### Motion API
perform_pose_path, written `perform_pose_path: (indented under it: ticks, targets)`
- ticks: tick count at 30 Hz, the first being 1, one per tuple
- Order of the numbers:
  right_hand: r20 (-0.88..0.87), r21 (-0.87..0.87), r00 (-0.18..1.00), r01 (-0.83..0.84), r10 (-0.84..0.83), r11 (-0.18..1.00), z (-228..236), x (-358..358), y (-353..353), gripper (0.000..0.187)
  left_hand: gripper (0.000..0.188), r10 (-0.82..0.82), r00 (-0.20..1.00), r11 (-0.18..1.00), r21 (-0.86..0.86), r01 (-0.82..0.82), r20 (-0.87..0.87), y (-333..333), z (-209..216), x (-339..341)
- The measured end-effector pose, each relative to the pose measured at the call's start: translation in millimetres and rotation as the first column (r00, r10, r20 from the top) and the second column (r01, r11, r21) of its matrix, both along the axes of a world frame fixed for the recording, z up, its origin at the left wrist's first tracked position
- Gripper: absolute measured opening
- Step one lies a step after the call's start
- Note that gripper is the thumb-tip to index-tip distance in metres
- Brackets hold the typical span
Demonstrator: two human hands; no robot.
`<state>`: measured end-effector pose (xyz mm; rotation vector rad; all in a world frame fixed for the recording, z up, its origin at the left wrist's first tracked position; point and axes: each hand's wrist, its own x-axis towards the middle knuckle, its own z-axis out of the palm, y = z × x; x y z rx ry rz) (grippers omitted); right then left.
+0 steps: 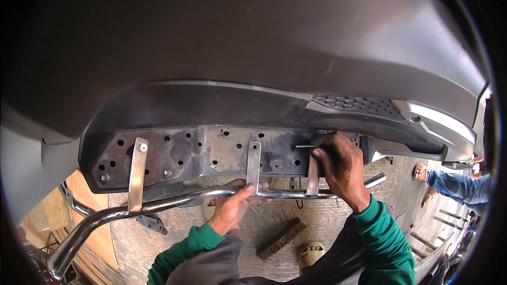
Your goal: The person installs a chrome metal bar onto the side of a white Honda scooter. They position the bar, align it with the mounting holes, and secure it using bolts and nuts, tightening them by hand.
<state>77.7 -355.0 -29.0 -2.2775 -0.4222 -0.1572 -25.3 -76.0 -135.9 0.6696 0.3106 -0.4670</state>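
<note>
My left hand [232, 208] is closed around a bent chrome tube [182, 200] beside its middle bracket. Three flat metal brackets rise from the tube against a dark, hole-punched metal panel [224, 150] under a grey vehicle body. A bolt head shows at the top of the left bracket [137, 177]. The middle bracket [253, 168] has a bare hole at its top. My right hand [342, 166] is closed at the top of the right bracket [313, 175], pinching a thin metal rod [303, 146] that points left. The rod's other end is hidden by the fingers.
The grey vehicle body [253, 31] hangs over the panel. Below lie a porous brown block [281, 238] and a concrete floor [248, 261]. Wooden boards [95, 232] lean at the lower left. Another person's jeans-clad leg [457, 187] and metal bars [449, 219] are at the right.
</note>
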Motion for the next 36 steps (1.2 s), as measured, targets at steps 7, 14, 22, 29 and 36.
perform_pose_path:
  ticks: [7, 14, 22, 29, 36]
  targets:
    - [0.001, 0.006, 1.000, 0.002, -0.002, 1.000, 10.1, 4.6, 8.3, 0.023, 0.019, -0.006, 0.998, 1.000, 0.005, 0.006, -0.065, 5.1, -7.8, -7.3]
    - [0.071, 0.120, 0.993, -0.106, 0.098, 0.987, 15.2, 8.4, 53.0, 0.022, 0.008, 0.001, 0.996, 1.000, -0.029, -0.003, -0.092, 9.9, -3.4, -2.4]
    - [0.086, 0.152, 0.996, -0.040, 0.027, 0.988, -5.3, 17.3, 87.1, 0.023, 0.015, 0.026, 0.992, 1.000, 0.003, -0.026, -0.122, -1.2, 13.0, -0.3]
    - [0.127, 0.022, 0.982, -0.141, 0.137, 0.990, -9.1, 21.9, 89.5, 0.019, 0.008, 0.066, 0.987, 0.997, -0.041, -0.072, -0.150, -4.6, 14.4, 0.9]
    - [0.128, -0.012, 0.972, -0.195, 0.195, 0.981, -10.6, 19.7, 88.5, 0.022, 0.007, 0.060, 0.987, 0.998, -0.023, -0.065, -0.151, -4.6, 12.1, 1.8]
